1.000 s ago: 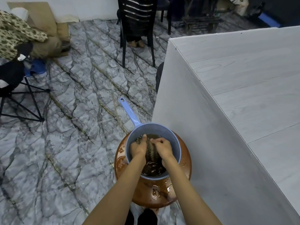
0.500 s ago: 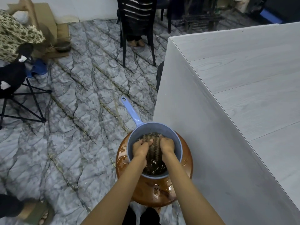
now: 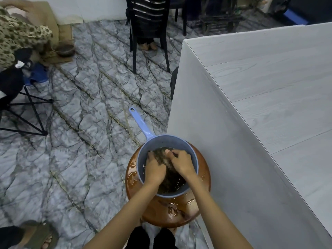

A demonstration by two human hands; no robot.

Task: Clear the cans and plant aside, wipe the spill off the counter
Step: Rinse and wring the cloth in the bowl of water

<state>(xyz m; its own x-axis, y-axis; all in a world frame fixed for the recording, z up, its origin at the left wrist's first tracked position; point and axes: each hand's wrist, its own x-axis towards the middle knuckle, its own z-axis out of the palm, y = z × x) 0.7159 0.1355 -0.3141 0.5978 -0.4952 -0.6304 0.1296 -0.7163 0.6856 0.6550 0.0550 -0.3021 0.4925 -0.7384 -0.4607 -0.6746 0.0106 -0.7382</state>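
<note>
- The left hand [image 3: 154, 169] and right hand [image 3: 181, 163] both curl around a dark wet cloth [image 3: 161, 156], held between them.
- Under the hands is a blue bowl [image 3: 179, 141] of brown water on a stool [image 3: 179, 211].
- I think this is the cloth-washing step.
- Next: wring it, then lift it to the worktop [image 3: 269, 78], right of the hands. No cans or plant show.

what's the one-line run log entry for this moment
left hand: grips dark wet cloth | right hand: grips it too | where: blue plastic dipper on round brown stool
</note>
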